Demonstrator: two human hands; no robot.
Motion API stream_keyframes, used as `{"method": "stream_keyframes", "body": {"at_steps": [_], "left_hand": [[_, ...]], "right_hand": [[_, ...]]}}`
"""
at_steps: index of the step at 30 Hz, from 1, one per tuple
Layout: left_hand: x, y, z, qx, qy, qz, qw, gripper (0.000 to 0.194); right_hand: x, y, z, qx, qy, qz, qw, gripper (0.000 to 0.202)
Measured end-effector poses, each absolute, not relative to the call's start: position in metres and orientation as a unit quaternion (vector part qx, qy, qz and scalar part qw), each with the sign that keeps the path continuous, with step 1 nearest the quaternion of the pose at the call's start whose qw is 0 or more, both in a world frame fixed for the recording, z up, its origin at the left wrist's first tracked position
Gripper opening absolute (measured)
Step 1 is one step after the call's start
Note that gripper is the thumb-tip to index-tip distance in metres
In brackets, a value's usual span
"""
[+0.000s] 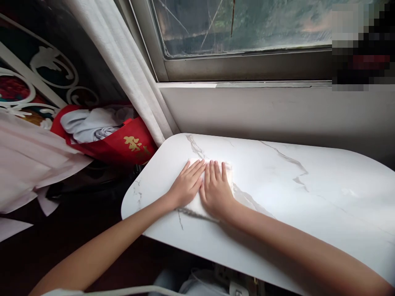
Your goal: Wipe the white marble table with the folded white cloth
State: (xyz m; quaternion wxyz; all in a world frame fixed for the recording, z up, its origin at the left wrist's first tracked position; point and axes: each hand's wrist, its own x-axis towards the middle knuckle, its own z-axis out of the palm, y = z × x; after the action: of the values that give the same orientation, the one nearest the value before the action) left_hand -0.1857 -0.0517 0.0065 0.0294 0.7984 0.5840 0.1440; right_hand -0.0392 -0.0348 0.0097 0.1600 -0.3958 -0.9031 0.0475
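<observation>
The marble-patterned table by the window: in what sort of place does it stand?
Probably a room in a home: a white marble-patterned table stands beside a metal-framed window, with a pale curtain and a red bag stuffed with cloth nearby.

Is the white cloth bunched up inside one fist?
No, the cloth lies spread on the table, with the left hand and right hand pressed flat on it.

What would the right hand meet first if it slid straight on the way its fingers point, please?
The right hand would probably meet the wall below the window, after crossing the cloth and bare tabletop. The left hand lies close beside, though, and depth at the far edge is hard to judge.
</observation>
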Motion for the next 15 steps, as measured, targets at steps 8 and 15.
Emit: {"method": "stream_keyframes", "body": {"at_steps": [8, 15], "left_hand": [[-0.197, -0.152, 0.011, 0.777, 0.613, 0.136, 0.029, 0.052], [-0.223, -0.130, 0.008, 0.762, 0.634, 0.128, 0.017, 0.051]], "right_hand": [[-0.040, -0.112, 0.015, -0.273, -0.938, 0.148, 0.152, 0.065], [-0.066, -0.081, 0.011, -0.267, -0.933, 0.184, 0.159, 0.067]]}}
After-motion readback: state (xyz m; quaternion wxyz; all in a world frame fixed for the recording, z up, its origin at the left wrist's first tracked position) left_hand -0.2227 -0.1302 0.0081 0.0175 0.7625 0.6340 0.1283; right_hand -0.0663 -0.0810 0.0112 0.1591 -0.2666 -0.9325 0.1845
